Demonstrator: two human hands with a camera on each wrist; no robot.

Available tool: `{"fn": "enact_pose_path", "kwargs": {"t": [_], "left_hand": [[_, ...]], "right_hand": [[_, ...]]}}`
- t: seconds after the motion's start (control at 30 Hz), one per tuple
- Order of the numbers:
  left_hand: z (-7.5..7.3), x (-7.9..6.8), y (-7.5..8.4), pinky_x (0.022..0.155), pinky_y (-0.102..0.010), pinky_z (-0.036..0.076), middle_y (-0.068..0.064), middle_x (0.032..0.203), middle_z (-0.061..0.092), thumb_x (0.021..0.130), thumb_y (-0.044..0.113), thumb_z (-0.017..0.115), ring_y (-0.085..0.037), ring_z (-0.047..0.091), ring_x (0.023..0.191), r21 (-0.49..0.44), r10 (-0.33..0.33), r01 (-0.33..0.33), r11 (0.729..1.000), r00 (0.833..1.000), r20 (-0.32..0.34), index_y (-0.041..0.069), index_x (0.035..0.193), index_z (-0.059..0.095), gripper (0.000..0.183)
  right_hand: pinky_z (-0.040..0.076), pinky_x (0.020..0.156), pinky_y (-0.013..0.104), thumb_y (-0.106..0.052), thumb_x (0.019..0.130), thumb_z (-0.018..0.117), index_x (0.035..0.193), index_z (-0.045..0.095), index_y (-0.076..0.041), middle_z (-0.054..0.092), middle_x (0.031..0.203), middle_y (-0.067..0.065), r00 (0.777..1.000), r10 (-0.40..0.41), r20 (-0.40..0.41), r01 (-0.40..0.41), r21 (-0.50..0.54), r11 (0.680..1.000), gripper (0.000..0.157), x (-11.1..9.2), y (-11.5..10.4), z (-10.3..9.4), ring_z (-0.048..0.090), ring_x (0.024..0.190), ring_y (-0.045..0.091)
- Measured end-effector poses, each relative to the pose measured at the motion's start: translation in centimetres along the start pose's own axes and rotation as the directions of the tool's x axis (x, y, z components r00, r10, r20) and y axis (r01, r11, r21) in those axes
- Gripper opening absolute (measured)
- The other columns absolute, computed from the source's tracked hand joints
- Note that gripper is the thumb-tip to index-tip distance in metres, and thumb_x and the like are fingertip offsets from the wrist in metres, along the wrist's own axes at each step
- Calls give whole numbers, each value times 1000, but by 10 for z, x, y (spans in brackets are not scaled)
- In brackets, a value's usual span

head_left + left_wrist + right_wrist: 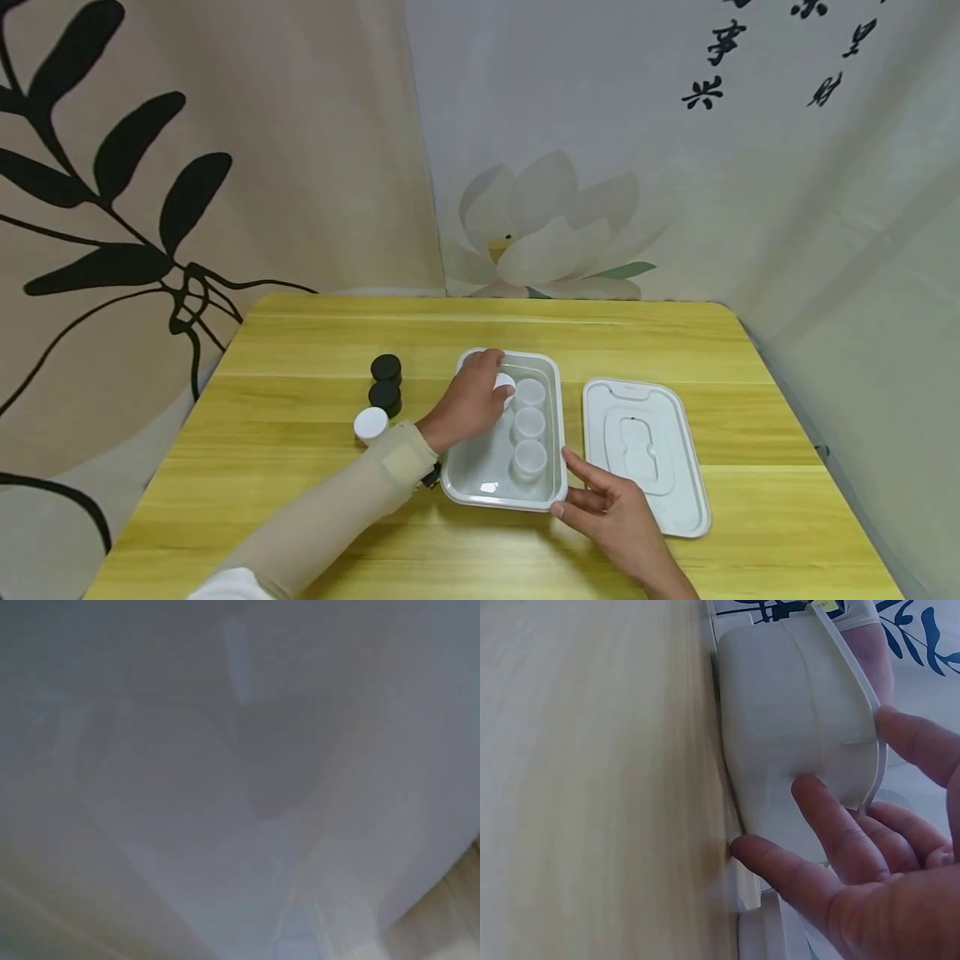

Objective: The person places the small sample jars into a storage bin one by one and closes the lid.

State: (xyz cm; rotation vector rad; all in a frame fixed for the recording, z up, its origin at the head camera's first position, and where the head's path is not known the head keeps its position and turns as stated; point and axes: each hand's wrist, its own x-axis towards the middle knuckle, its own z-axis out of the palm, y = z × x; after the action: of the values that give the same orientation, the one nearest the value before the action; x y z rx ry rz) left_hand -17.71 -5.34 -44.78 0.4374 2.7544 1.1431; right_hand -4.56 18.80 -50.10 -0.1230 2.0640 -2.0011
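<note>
A white rectangular plastic box stands uncovered on the table. My left hand reaches into its far left part and holds a small white round container, mostly hidden by the fingers. To the right of it, a row of small white round containers stands along the box's right side. My right hand touches the box's near right corner from outside. In the right wrist view, its fingers lie against the box wall and at the rim. The left wrist view is only a blurred pale surface.
Left of the box stand two black round containers and one white round container, close to my left forearm. The white lid of a box lies on the wooden table at the right. A printed curtain hangs behind.
</note>
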Motion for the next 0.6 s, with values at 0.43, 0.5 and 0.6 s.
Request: {"fn": "enact_pose_path", "kwargs": {"t": [0.43, 0.5, 0.6], "left_hand": [[-25, -17, -7, 115, -47, 51, -13, 149, 58, 105, 19, 67, -29, 59, 137, -296, -80, 60, 953, 995, -59, 6, 152, 50, 51], [-31, -21, -11, 115, -48, 51, -13, 150, 58, 105, 18, 67, -30, 59, 138, -318, -79, 49, 947, 993, -84, 6, 151, 51, 50], [-43, -28, -18, 114, -50, 51, -10, 150, 59, 105, 19, 67, -29, 60, 137, -341, -97, 50, 939, 988, -122, 8, 150, 53, 48]], "right_hand": [[63, 86, 31, -3, 85, 86, 153, 55, -3, 50, 158, 20, 1000, 5, -29, -6, -26, 1000, 74, -1, -5, 3, 76, 113, 28], [63, 86, 31, -3, 85, 86, 152, 55, -3, 51, 158, 21, 1000, 2, -31, -3, -29, 1000, 74, -2, -6, 3, 76, 112, 27], [63, 87, 30, -3, 86, 86, 152, 56, -2, 51, 157, 23, 1000, -4, -30, 3, -39, 999, 73, -3, -7, 3, 76, 112, 26]]}}
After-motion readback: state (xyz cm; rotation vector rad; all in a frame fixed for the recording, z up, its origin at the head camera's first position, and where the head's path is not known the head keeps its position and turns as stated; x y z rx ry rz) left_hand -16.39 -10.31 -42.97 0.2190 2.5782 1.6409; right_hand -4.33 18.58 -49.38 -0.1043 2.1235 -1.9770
